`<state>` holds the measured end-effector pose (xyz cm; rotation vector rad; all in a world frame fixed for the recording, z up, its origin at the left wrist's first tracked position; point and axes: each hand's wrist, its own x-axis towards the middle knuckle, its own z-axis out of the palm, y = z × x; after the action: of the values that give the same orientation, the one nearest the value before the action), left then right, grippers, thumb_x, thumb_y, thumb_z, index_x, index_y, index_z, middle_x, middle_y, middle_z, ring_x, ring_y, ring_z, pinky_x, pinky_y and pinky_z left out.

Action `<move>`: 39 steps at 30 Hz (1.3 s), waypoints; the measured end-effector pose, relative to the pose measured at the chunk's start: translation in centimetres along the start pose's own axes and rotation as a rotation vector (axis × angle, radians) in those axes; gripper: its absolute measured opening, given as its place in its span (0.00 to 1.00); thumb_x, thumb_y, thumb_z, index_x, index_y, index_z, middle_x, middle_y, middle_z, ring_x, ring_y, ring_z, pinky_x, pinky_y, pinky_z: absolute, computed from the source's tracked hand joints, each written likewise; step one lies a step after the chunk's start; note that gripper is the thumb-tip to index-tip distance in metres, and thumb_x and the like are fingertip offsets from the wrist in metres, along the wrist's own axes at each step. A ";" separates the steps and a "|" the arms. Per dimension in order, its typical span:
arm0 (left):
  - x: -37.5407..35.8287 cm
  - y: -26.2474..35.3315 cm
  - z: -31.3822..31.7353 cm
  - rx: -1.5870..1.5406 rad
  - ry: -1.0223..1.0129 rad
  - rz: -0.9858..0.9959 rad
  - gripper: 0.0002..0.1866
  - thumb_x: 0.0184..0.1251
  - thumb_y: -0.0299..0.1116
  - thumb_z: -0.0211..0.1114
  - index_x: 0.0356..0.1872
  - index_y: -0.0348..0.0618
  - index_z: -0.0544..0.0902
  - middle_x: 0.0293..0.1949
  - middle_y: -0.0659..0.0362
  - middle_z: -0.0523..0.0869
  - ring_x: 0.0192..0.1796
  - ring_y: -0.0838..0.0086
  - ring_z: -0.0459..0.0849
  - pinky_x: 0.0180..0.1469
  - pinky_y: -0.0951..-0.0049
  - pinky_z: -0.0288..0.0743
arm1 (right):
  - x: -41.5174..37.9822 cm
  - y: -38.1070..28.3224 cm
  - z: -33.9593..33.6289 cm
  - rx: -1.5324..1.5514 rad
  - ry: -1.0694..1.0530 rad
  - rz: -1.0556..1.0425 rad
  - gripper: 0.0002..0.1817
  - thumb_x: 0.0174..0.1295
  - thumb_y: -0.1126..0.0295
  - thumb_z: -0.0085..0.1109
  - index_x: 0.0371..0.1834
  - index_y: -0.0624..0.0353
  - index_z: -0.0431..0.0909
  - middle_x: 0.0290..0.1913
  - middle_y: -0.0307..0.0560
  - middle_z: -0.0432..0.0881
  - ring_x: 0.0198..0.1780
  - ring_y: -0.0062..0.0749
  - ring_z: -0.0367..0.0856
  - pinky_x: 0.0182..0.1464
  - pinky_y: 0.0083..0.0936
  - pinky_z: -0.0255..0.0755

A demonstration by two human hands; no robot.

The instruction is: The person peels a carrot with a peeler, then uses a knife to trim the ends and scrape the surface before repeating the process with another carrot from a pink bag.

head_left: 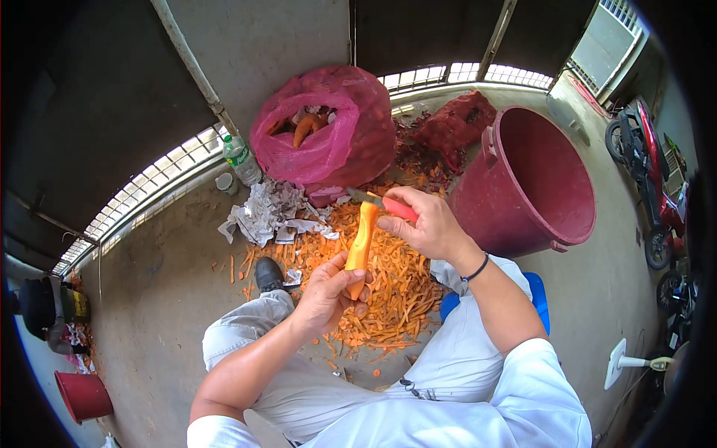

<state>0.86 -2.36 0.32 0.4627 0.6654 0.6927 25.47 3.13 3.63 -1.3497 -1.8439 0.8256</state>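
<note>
A peeled carrot stands roughly upright in front of me, its lower end gripped by my left hand. My right hand is closed around the red handle of a knife. The knife's dark blade lies across the carrot's top end, touching or very close to it. Beneath both hands, a wide heap of orange carrot peelings spreads over the floor between my legs.
A pink mesh sack of carrots stands ahead, with a red net sack behind. To the right is a large maroon bin. Crumpled paper and a plastic bottle lie left. Motorcycles line the right side.
</note>
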 end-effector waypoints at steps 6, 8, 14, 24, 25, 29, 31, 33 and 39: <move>0.1 -0.4 0.1 0.050 0.030 0.036 0.21 0.75 0.28 0.66 0.66 0.47 0.73 0.41 0.58 0.84 0.35 0.74 0.83 0.30 0.71 0.75 | -0.5 -0.8 0.0 -0.362 0.037 -0.176 0.24 0.72 0.45 0.61 0.37 0.58 0.82 0.34 0.53 0.86 0.36 0.56 0.86 0.37 0.46 0.79; 0.0 -0.5 0.1 0.049 0.037 0.042 0.21 0.75 0.28 0.66 0.65 0.46 0.73 0.40 0.59 0.84 0.35 0.74 0.83 0.30 0.71 0.75 | -0.6 -1.5 -0.2 -0.427 -0.007 -0.137 0.24 0.73 0.47 0.60 0.33 0.58 0.81 0.34 0.54 0.86 0.35 0.56 0.86 0.36 0.48 0.78; 0.1 -0.6 -0.1 0.047 0.054 0.027 0.19 0.75 0.27 0.66 0.63 0.43 0.75 0.39 0.58 0.83 0.35 0.74 0.82 0.31 0.72 0.74 | -0.3 -0.6 -1.5 -0.525 -0.042 -0.067 0.22 0.73 0.48 0.59 0.34 0.56 0.85 0.33 0.53 0.86 0.36 0.54 0.86 0.37 0.48 0.78; -0.8 -1.2 -0.6 0.005 -0.009 -0.009 0.19 0.74 0.27 0.68 0.62 0.43 0.76 0.42 0.56 0.85 0.37 0.72 0.83 0.33 0.70 0.75 | 0.5 2.7 -4.3 -0.151 0.034 0.164 0.25 0.73 0.46 0.61 0.38 0.60 0.88 0.27 0.53 0.85 0.31 0.42 0.85 0.36 0.37 0.75; -0.7 -1.1 -0.6 0.003 0.006 -0.013 0.19 0.74 0.27 0.68 0.62 0.44 0.76 0.42 0.56 0.85 0.37 0.72 0.84 0.33 0.70 0.75 | 0.4 2.6 -3.9 -0.146 0.033 0.168 0.25 0.73 0.46 0.61 0.38 0.60 0.88 0.27 0.53 0.85 0.31 0.42 0.85 0.36 0.37 0.75; -0.5 -0.6 -0.3 0.004 0.064 0.035 0.18 0.72 0.28 0.70 0.59 0.42 0.76 0.42 0.56 0.86 0.38 0.73 0.85 0.31 0.74 0.75 | 0.4 2.1 -3.0 -0.113 0.001 0.116 0.27 0.74 0.45 0.59 0.37 0.61 0.87 0.27 0.54 0.84 0.30 0.42 0.85 0.37 0.38 0.75; 0.3 -0.4 -0.9 0.054 0.123 0.087 0.19 0.71 0.28 0.71 0.59 0.41 0.75 0.43 0.56 0.86 0.38 0.73 0.85 0.30 0.75 0.74 | 0.1 1.8 -1.8 -0.125 -0.027 0.067 0.27 0.75 0.45 0.59 0.37 0.62 0.86 0.27 0.55 0.84 0.31 0.44 0.85 0.37 0.38 0.75; 0.7 0.1 -1.3 0.109 0.184 0.132 0.20 0.71 0.27 0.71 0.59 0.40 0.75 0.44 0.55 0.87 0.37 0.74 0.85 0.30 0.77 0.74 | -0.5 1.1 -0.2 -0.102 -0.214 0.003 0.25 0.75 0.47 0.58 0.36 0.61 0.83 0.28 0.55 0.84 0.32 0.50 0.85 0.36 0.40 0.75; 0.8 1.3 -0.6 0.033 0.175 0.112 0.16 0.68 0.23 0.72 0.52 0.41 0.75 0.40 0.57 0.88 0.34 0.76 0.84 0.27 0.77 0.71 | -1.5 -0.4 2.9 -0.121 -0.264 -0.104 0.22 0.74 0.49 0.61 0.34 0.59 0.77 0.26 0.58 0.82 0.31 0.57 0.85 0.33 0.47 0.75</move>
<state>0.34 -0.75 0.35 0.4759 0.8213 0.8360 23.18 1.32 2.05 -1.2526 -2.1796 0.8842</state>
